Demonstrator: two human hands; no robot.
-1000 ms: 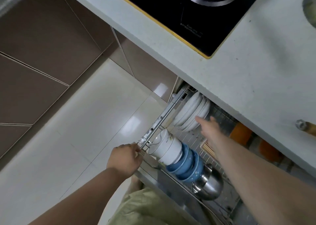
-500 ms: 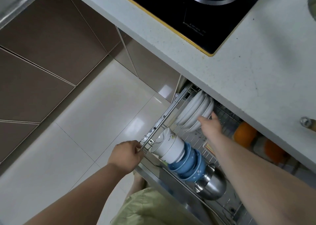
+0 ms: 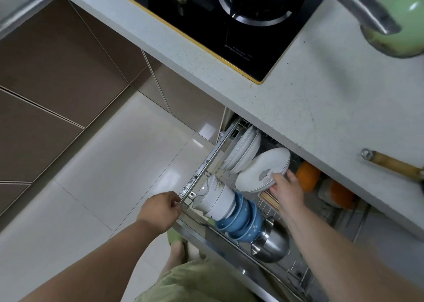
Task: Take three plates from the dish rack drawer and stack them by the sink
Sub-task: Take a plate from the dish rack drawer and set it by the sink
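A white plate [image 3: 263, 172] is gripped at its lower rim by the right hand [image 3: 286, 188], fingers closed on it, tilted above the dish rack drawer [image 3: 202, 170]. The remaining plates [image 3: 243, 151] are racked on edge at eleven o'clock from that hand, nearer it than the left hand [image 3: 160, 209], which is clenched on the drawer rail.

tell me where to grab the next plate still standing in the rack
Pinch its upper rim, coming from above on the right. The racked plates stand on edge, leaning together, so only their rims are free. The right hand holds the lifted plate the same way.
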